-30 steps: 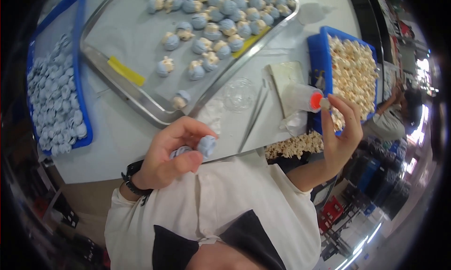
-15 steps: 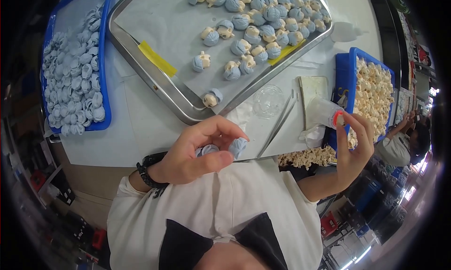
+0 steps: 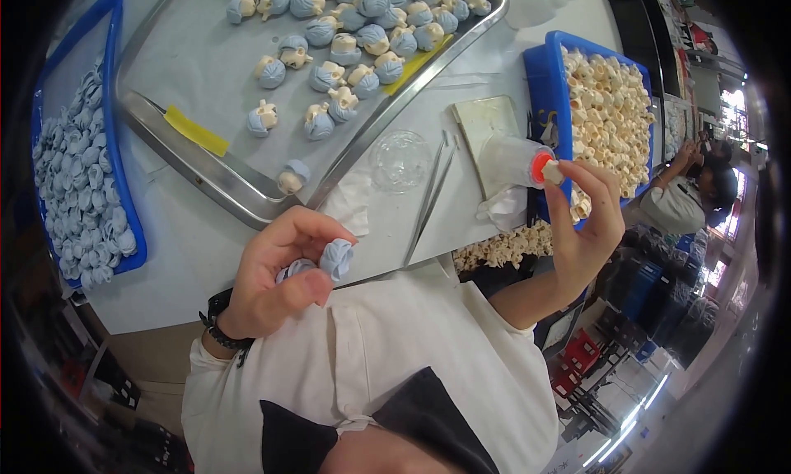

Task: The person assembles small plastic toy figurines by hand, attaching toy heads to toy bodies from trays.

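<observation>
My left hand (image 3: pixel 268 284) is closed around light-blue moulded doll-hair pieces. One hair piece (image 3: pixel 336 260) is pinched between thumb and fingertips, and another (image 3: pixel 297 269) lies deeper in the palm, partly covered. On the right, my right hand (image 3: pixel 592 227) pinches a small cream doll-face piece (image 3: pixel 553 173) by its edge. It is right at the red mouth (image 3: pixel 540 168) of a clear plastic bottle (image 3: pixel 504 160) lying on its side; whether they touch I cannot tell. Past my left hand, a joined blue-and-cream doll head (image 3: pixel 292 178) sits in the corner of a metal tray (image 3: pixel 185 167).
Many joined heads (image 3: pixel 350 45) fill the tray's far part. A blue bin (image 3: pixel 117 169) of hair pieces stands left, a blue bin (image 3: pixel 560 86) of cream pieces right. Tweezers (image 3: pixel 430 198), a clear round dish (image 3: pixel 400 161) and white tissue (image 3: pixel 349 206) lie between. A co-worker (image 3: pixel 680 194) sits far right.
The whole view has turned, so the table's things appear further left. The cream piece in my right hand now shows more plainly beside the red mouth. My left hand keeps its hold.
</observation>
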Demonstrator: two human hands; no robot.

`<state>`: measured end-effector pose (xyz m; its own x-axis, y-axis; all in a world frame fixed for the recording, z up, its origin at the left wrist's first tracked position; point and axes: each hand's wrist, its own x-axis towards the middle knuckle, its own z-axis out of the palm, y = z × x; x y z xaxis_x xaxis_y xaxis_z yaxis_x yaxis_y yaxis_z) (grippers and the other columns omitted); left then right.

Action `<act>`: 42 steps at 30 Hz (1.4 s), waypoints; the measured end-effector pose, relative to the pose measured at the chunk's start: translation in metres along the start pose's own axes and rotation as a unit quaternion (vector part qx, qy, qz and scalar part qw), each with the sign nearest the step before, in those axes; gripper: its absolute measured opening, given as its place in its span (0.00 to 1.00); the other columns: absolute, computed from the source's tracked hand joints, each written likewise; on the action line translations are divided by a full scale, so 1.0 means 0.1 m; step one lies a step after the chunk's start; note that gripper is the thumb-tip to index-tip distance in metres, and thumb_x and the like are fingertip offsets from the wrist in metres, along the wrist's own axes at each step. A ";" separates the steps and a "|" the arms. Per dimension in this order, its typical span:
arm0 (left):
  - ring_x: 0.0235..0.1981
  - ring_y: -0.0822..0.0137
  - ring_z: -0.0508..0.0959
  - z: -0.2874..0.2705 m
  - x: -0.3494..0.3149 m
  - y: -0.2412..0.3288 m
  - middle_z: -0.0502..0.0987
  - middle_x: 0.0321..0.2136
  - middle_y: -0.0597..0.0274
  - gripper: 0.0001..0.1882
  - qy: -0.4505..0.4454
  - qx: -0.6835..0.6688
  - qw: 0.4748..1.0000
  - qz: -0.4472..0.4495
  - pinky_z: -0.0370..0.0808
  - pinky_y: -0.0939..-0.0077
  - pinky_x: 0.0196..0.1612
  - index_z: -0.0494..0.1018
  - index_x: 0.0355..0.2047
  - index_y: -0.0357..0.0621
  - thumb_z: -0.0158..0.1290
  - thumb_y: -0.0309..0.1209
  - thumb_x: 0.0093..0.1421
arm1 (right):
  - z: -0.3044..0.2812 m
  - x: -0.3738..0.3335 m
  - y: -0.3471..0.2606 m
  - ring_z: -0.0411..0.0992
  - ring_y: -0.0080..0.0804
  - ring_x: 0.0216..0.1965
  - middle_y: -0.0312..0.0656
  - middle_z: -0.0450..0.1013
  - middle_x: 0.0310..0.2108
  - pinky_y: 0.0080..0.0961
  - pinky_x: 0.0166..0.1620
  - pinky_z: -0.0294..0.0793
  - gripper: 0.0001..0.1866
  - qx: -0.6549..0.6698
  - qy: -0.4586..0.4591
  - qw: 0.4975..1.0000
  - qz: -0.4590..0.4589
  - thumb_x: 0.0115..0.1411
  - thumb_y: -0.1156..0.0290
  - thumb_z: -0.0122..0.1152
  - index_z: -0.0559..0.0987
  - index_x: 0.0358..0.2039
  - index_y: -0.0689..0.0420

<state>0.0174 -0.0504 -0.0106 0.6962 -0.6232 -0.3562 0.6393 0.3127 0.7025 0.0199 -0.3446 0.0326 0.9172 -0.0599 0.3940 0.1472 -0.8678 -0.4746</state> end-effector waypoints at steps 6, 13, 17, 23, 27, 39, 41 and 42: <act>0.24 0.80 0.67 0.02 0.00 -0.01 0.68 0.29 0.63 0.19 -0.001 -0.002 1.000 0.003 0.65 0.87 0.30 0.63 0.41 0.33 0.48 0.32 0.51 | -0.04 -0.02 0.02 0.68 0.34 0.31 0.43 0.72 0.28 0.23 0.36 0.65 0.14 -0.014 0.017 1.000 -0.007 0.38 0.84 0.61 0.77 0.30 0.61; 0.24 0.79 0.67 0.02 0.01 -0.01 0.68 0.30 0.63 0.19 -0.003 -0.007 1.000 0.005 0.66 0.87 0.29 0.63 0.42 0.33 0.48 0.31 0.51 | -0.05 -0.04 0.01 0.68 0.33 0.31 0.43 0.71 0.28 0.23 0.35 0.65 0.14 -0.036 0.003 0.999 -0.008 0.38 0.84 0.61 0.77 0.30 0.61; 0.24 0.79 0.67 0.00 -0.01 -0.01 0.67 0.30 0.63 0.19 -0.006 -0.010 1.000 0.003 0.66 0.87 0.30 0.63 0.42 0.34 0.47 0.32 0.51 | -0.04 -0.06 0.01 0.68 0.33 0.31 0.42 0.71 0.27 0.23 0.35 0.65 0.15 -0.046 -0.010 0.999 -0.005 0.38 0.85 0.60 0.77 0.31 0.61; 0.23 0.80 0.67 0.01 0.00 -0.01 0.68 0.30 0.64 0.18 -0.008 0.000 1.000 0.009 0.65 0.87 0.29 0.64 0.42 0.34 0.47 0.33 0.53 | 0.09 -0.05 -0.27 0.68 0.33 0.28 0.44 0.71 0.27 0.24 0.33 0.65 0.17 0.090 0.032 0.993 -0.066 0.36 0.84 0.61 0.77 0.32 0.62; 0.22 0.81 0.66 -0.02 0.00 -0.02 0.69 0.30 0.65 0.18 -0.012 -0.024 0.999 0.036 0.65 0.87 0.27 0.65 0.43 0.35 0.47 0.34 0.55 | 0.50 -0.01 -0.61 0.67 0.32 0.25 0.43 0.71 0.27 0.23 0.29 0.64 0.20 0.323 -0.053 0.922 -0.207 0.33 0.80 0.66 0.76 0.32 0.62; 0.21 0.82 0.66 -0.03 0.00 -0.03 0.70 0.27 0.66 0.19 0.052 -0.029 0.995 0.081 0.63 0.89 0.23 0.67 0.41 0.36 0.49 0.39 0.57 | 0.80 -0.03 -0.85 0.65 0.29 0.25 0.36 0.71 0.26 0.21 0.28 0.60 0.22 0.284 -0.112 0.929 -0.208 0.30 0.74 0.68 0.77 0.31 0.59; 0.21 0.83 0.65 -0.08 -0.02 -0.07 0.69 0.25 0.67 0.19 0.016 -0.012 0.997 0.081 0.62 0.89 0.22 0.69 0.40 0.36 0.48 0.41 0.58 | 0.79 -0.02 -0.86 0.65 0.29 0.25 0.36 0.70 0.26 0.22 0.28 0.59 0.23 0.218 -0.093 0.934 -0.266 0.31 0.65 0.67 0.77 0.31 0.59; 0.21 0.83 0.65 -0.09 -0.02 -0.08 0.69 0.25 0.67 0.19 0.017 -0.013 0.996 0.082 0.62 0.89 0.22 0.69 0.40 0.36 0.48 0.41 0.58 | 0.78 -0.01 -0.88 0.65 0.29 0.25 0.36 0.70 0.26 0.22 0.28 0.59 0.23 0.219 -0.094 0.934 -0.267 0.31 0.65 0.67 0.77 0.31 0.59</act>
<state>0.0135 -0.0454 -0.0212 0.8027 -0.5375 -0.2586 0.5233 0.4266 0.7376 0.0343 -0.2300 0.0128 0.7118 0.4476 0.5413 0.7023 -0.4615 -0.5420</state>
